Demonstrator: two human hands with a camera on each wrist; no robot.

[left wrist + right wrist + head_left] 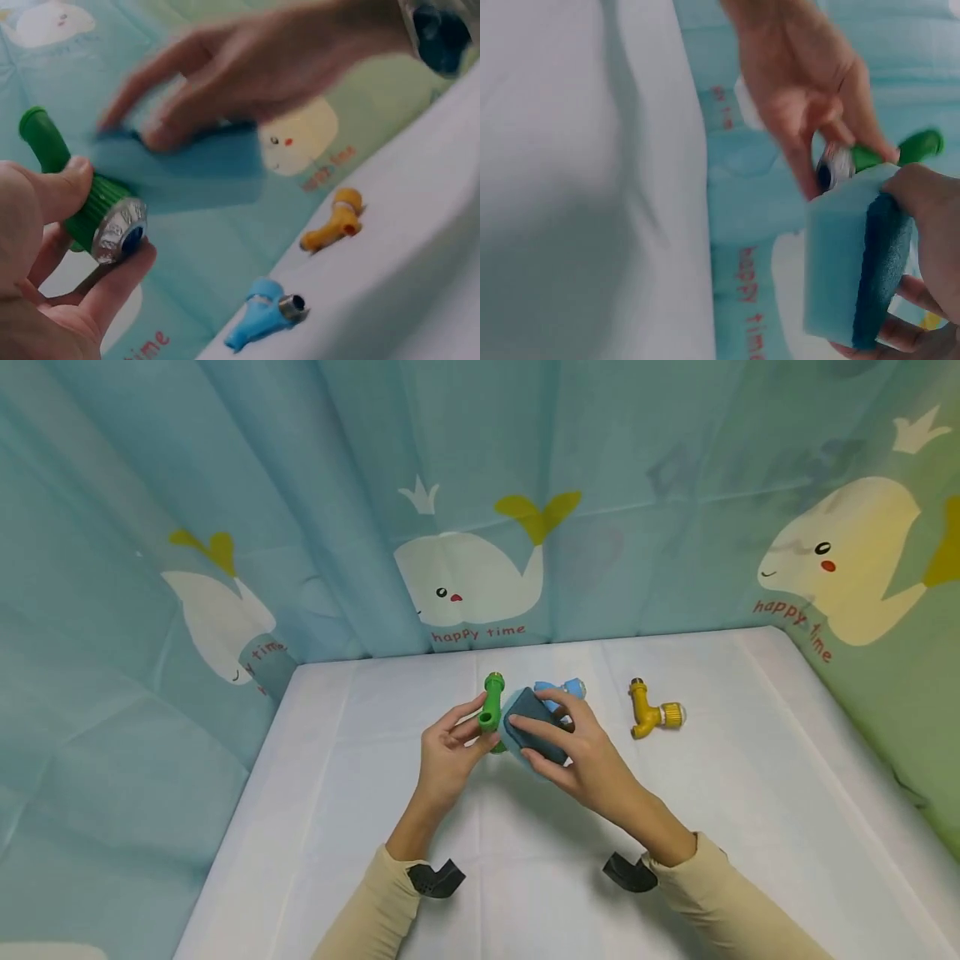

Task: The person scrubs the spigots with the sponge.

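Note:
A green plastic tap [492,702] is held in my left hand [444,756], above the white table. In the left wrist view, the thumb and fingers pinch the ribbed green handle [101,214], whose end cap is silver with a blue centre. My right hand [596,768] grips a light-blue sponge [836,255] with a dark-blue scouring layer [885,262], thumb on one side and fingers on the other. The sponge is right beside the tap, its pale side towards it. In the left wrist view, the right hand and sponge are blurred.
A light-blue tap [262,315] lies on the table behind the right hand, partly hidden in the head view. Farther right lies a yellow tap [651,717]. A blue-green curtain [337,527] with whale prints hangs along the table's back and sides.

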